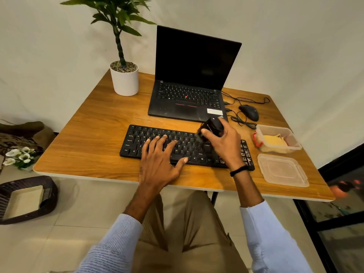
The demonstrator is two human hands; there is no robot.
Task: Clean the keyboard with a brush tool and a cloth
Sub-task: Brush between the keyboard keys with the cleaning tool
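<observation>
Nearest you, your left hand [159, 162] lay flat on the black keyboard [134, 143], fingers straight and spread across the middle keys, thumb out toward the front edge. Your right hand [223, 144] was curled around the black brush tool [212, 126], gripping it with its lower end down at the keys right of centre. The keyboard sat along the near part of the wooden table [88, 125]. To its right lay a clear lid [283, 171], and just behind that an open plastic container [295, 139] holding the yellow cloth [272, 141]. Farther back stood the open laptop [194, 75] with its dark screen, a wired mouse [249, 112] beside it, and a potted plant [125, 80] at the far left.
</observation>
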